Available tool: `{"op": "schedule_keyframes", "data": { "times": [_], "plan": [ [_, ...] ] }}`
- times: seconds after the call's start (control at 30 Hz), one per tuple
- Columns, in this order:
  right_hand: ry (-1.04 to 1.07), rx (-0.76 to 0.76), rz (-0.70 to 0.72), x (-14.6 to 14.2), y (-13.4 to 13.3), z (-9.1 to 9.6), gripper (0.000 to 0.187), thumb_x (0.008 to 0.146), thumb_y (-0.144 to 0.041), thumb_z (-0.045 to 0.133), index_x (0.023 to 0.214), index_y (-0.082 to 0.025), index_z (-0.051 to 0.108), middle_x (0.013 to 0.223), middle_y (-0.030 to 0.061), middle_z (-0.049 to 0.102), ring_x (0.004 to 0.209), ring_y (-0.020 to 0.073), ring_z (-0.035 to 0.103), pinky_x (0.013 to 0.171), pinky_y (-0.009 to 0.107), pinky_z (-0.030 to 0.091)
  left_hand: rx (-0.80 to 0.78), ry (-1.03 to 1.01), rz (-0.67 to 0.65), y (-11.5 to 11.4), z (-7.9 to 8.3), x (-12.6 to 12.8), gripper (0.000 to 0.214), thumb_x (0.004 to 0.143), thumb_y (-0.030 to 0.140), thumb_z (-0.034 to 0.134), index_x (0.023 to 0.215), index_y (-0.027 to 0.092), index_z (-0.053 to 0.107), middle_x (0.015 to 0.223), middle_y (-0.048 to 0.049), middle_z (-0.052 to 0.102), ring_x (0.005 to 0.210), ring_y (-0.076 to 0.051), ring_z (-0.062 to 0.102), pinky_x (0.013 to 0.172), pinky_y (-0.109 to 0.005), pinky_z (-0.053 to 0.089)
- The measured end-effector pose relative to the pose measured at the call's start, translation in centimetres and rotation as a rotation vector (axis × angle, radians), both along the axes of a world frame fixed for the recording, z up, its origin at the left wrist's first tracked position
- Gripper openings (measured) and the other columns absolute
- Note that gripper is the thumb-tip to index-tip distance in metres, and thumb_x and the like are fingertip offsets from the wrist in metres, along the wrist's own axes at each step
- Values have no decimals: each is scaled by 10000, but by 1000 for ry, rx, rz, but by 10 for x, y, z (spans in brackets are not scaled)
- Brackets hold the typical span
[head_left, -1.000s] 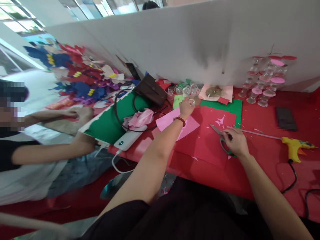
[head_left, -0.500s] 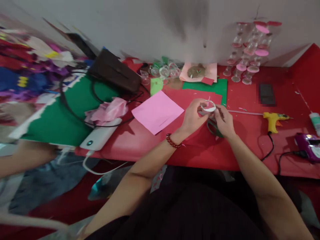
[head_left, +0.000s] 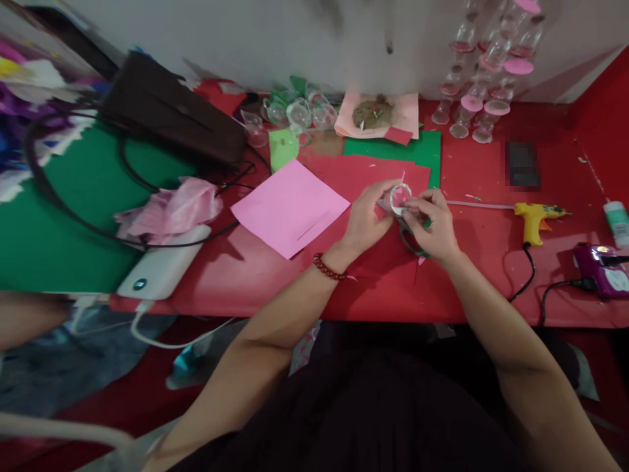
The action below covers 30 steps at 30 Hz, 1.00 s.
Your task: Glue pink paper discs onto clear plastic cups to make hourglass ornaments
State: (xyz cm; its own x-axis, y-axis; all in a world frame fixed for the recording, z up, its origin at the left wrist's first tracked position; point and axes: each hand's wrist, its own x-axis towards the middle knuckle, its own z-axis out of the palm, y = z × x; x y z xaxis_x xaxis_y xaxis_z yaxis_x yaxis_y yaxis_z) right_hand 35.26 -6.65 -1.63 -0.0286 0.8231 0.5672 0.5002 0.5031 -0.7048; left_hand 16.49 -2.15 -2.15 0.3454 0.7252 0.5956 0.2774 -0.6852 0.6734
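My left hand (head_left: 367,213) is curled around a small clear plastic cup (head_left: 394,202) with a white rim, its round opening turned up towards me. At the rim's right side, the thumb and fingers of my right hand (head_left: 433,224) are pinched together and touch the edge. A thin pink strip (head_left: 403,177) sticks up behind the cup. Beneath my right hand lie dark green scissor handles (head_left: 410,241), partly covered. Red paper sheets (head_left: 363,252) lie under both hands, and a pink square sheet (head_left: 289,206) is to the left.
A yellow glue gun (head_left: 533,219) with a cord lies right, near a purple power socket (head_left: 599,269). Stacked clear cups (head_left: 496,49) stand back right; loose cups (head_left: 299,113) lie at the back. A brown bag (head_left: 170,108), crumpled pink tissue (head_left: 170,210) and white power bank (head_left: 164,265) are left.
The cup has tilted so its opening faces me more. My right fingers have shifted onto the rim's near right side. My view has moved, sliding things left and up.
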Motion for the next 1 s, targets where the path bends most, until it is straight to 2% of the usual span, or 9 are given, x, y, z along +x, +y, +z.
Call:
{"op": "schedule_keyframes", "data": {
  "times": [0.13, 0.23, 0.4, 0.53, 0.63, 0.73, 0.8, 0.9, 1.0],
  "plan": [
    [21, -18, 61, -1, 0, 1, 104, 947, -338, 733, 963, -244, 773, 1062, 74, 637, 885, 203, 604, 724, 357, 535, 42, 55, -60, 1, 2, -1, 497, 976, 306, 660, 1464, 280, 570, 1439, -97, 705, 1283, -244, 680, 1106, -436, 547],
    [28, -65, 119, -4, 0, 3, 71, 964, -297, 721, 925, -245, 750, 965, 45, 674, 863, 196, 613, 810, 373, 533, 73, 64, -95, 1, 0, 2, 579, 959, 355, 695, 1511, 282, 535, 1346, -98, 728, 1195, -243, 698, 1070, -434, 555],
    [38, -178, 192, -11, -3, 7, 88, 950, -338, 758, 925, -254, 758, 895, 27, 709, 867, 205, 632, 840, 369, 527, 45, 111, -15, -2, -3, 6, 396, 933, 260, 670, 1327, 249, 630, 1218, -84, 756, 1087, -217, 722, 956, -370, 581],
    [128, -256, 229, -12, -6, 11, 121, 933, -372, 772, 926, -251, 765, 916, 26, 736, 889, 205, 657, 859, 378, 541, 13, 127, 68, -8, -1, 7, 415, 912, 183, 651, 1318, 268, 633, 1155, -48, 776, 1014, -195, 726, 908, -341, 580],
    [219, -313, 248, -13, -5, 11, 134, 884, -360, 810, 879, -236, 758, 905, 22, 752, 852, 191, 667, 833, 367, 545, 19, 164, 153, -11, -1, 8, 296, 889, 147, 647, 1166, 250, 664, 1066, -49, 774, 933, -199, 716, 820, -330, 564],
    [306, -348, 232, -17, -5, 9, 133, 834, -313, 838, 805, -223, 745, 829, 6, 740, 781, 172, 657, 785, 347, 537, 20, 204, 191, -13, 0, 10, 142, 887, 158, 653, 1003, 240, 642, 978, -50, 755, 845, -201, 695, 743, -327, 534],
    [327, -330, 190, -20, -6, 8, 127, 822, -290, 845, 779, -222, 747, 798, 2, 731, 754, 165, 646, 749, 338, 526, 17, 210, 197, -13, 1, 11, 146, 873, 150, 662, 982, 240, 628, 957, -43, 750, 821, -198, 689, 731, -326, 527],
    [288, -243, 93, -25, -12, 11, 124, 848, -289, 830, 766, -233, 755, 748, -4, 703, 696, 159, 596, 696, 338, 510, 17, 181, 213, -14, 4, 12, 192, 839, 102, 669, 962, 240, 618, 939, -31, 754, 806, -189, 692, 722, -323, 521],
    [191, -129, 8, -29, -19, 16, 158, 908, -302, 779, 758, -259, 753, 757, 5, 709, 719, 181, 612, 744, 378, 544, -3, 137, 228, -15, 6, 13, 200, 831, 75, 682, 907, 245, 609, 875, -17, 745, 774, -185, 690, 701, -328, 518]
  ]
}}
